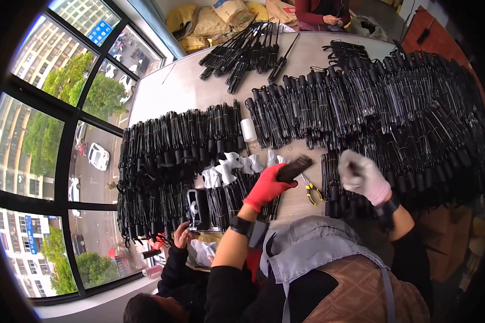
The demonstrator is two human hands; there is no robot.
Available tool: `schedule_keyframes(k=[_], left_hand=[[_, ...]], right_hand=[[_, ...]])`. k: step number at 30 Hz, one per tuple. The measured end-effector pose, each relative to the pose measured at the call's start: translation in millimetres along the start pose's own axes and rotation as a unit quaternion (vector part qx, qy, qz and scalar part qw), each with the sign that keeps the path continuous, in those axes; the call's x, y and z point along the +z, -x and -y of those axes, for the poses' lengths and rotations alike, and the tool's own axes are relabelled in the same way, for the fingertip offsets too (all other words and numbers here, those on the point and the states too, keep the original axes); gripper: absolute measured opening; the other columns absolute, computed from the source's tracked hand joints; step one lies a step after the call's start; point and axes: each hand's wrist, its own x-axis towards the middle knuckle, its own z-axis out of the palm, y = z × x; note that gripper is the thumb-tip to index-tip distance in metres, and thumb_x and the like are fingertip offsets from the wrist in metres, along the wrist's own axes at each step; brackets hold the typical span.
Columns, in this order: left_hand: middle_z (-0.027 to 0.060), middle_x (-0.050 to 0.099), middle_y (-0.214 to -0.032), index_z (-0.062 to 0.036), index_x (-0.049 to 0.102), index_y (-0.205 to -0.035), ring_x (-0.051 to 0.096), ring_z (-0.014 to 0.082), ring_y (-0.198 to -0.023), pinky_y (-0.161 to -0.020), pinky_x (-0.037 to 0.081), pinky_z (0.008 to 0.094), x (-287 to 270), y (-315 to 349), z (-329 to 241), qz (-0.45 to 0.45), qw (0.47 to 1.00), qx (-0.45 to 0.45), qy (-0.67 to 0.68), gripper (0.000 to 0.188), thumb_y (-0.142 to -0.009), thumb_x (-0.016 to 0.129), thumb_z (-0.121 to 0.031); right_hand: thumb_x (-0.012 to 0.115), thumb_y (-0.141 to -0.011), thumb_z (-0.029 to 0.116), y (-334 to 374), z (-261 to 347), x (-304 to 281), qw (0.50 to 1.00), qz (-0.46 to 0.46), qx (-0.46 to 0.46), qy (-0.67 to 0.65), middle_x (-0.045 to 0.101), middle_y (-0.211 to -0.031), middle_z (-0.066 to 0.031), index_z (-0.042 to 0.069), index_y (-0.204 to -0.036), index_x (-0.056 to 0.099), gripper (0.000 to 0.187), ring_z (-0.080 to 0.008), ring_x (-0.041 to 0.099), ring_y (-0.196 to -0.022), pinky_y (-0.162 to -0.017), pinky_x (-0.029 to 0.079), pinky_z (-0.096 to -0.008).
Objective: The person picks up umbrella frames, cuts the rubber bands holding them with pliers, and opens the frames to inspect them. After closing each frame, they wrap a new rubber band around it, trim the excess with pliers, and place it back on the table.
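My left hand (267, 188), in a red glove, is closed round a dark folded umbrella (296, 168) above the table's near middle. To its right, my right hand (365, 178), in a white glove with a pink cuff, is raised with its fingers curled in. Whatever those fingers may hold is too unclear to make out. Pliers (311, 192) with yellow and black handles lie on the table between my hands. Left of my left hand stand bundled black umbrellas (216, 202), with white fabric pieces (229, 164) over their far ends.
Dense rows of black folded umbrellas (167, 134) fill the left, and more umbrellas (382, 91) the right. A loose pile (248, 51) is at the back. A white cylinder (248, 130) stands between rows. One co-worker's hand (183, 235) is at lower left; another person (323, 16) stands beyond the table.
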Motion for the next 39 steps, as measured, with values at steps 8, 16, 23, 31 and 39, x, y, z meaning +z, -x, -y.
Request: schedule_keyframes(k=[8, 16, 23, 31, 39], left_hand=[[0.0101, 0.061, -0.107, -0.0020, 0.047, -0.129, 0.061, 0.0278, -0.095, -0.096, 0.045, 0.0521, -11, -60, -96, 0.153, 0.683, 0.183, 0.690, 0.051, -0.098, 0.050, -0.043], [0.0134, 0.063, -0.106, -0.0033, 0.052, -0.122, 0.065, 0.0297, -0.093, -0.087, 0.052, 0.0446, -25, -74, -166, 0.011, 0.789, 0.274, 0.550, 0.042, -0.097, 0.053, -0.037], [0.0073, 0.062, -0.088, -0.0019, 0.053, -0.118, 0.063, 0.0231, -0.082, -0.082, 0.053, 0.0377, -29, -98, -167, 0.007, 0.735, 0.171, 0.656, 0.040, -0.099, 0.047, -0.036], [0.0017, 0.058, -0.076, -0.0011, 0.061, -0.102, 0.058, 0.0142, -0.068, -0.064, 0.050, 0.0305, -29, -97, -175, -0.253, 0.849, 0.083, 0.456, 0.027, -0.092, 0.062, -0.026], [0.0041, 0.059, -0.090, -0.0049, 0.048, -0.122, 0.059, 0.0132, -0.075, -0.062, 0.050, 0.0284, -25, -109, -213, -0.246, 0.838, 0.189, 0.450, 0.045, -0.087, 0.069, -0.024]], right_hand=[[0.051, -0.097, 0.039, -13, -26, 39, 0.996, -0.056, -0.034, -0.058, 0.057, -0.071, -0.0015, 0.004, -0.111, 0.058, 0.038, -0.0129, 0.057, -0.062, -0.054, 0.045, -0.0293], [0.058, -0.094, 0.039, -2, 16, 65, 0.782, -0.104, -0.382, 0.481, 0.060, -0.077, -0.0053, 0.002, -0.108, 0.054, 0.040, -0.0161, 0.059, -0.064, -0.057, 0.047, -0.0298], [0.059, -0.094, 0.035, -15, 38, 69, 0.865, 0.029, -0.314, 0.391, 0.059, -0.076, -0.0075, -0.001, -0.103, 0.051, 0.037, -0.0173, 0.057, -0.059, -0.056, 0.046, -0.0283], [0.053, -0.098, 0.036, -71, 4, 64, 0.804, 0.013, -0.438, 0.401, 0.054, -0.075, 0.0006, 0.001, -0.105, 0.051, 0.036, -0.0083, 0.049, -0.057, -0.052, 0.042, -0.0252], [0.048, -0.101, 0.027, -89, 45, 79, 0.877, 0.022, -0.386, 0.284, 0.059, -0.097, -0.0065, -0.003, -0.116, 0.055, 0.034, -0.0157, 0.056, -0.078, -0.072, 0.047, -0.0312]])
